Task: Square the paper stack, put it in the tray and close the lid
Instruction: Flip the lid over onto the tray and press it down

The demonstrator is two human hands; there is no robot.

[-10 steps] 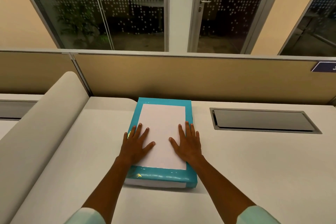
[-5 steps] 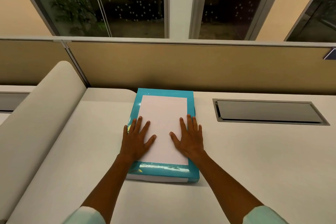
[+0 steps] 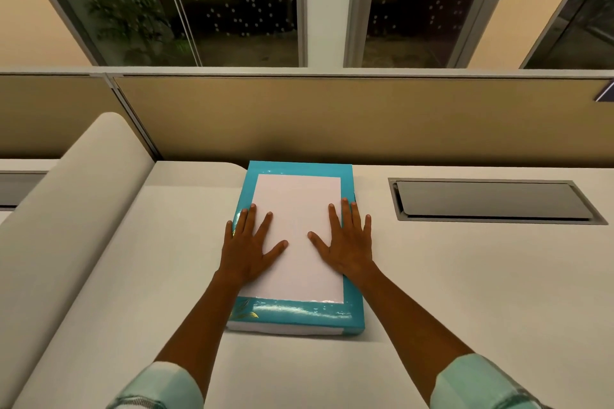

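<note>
A white paper stack point(image 3: 297, 209) lies on top of a glossy teal package point(image 3: 299, 314) in the middle of the beige desk point(image 3: 465, 292). My left hand point(image 3: 251, 242) rests flat on the stack's left edge, fingers spread, partly over the teal border. On the right edge lies my right hand point(image 3: 347, 239), also flat with fingers apart. Neither hand grips anything. I cannot tell whether the teal thing is the tray; no lid is visible.
A grey metal cable hatch point(image 3: 495, 201) is set into the desk to the right. A rounded beige divider point(image 3: 66, 226) runs along the left. A tan partition point(image 3: 332, 116) stands behind the desk, with glass doors beyond.
The camera view has tilted and drawn slightly closer. Both hands stay flat on the paper, roughly where they were on the stack.
</note>
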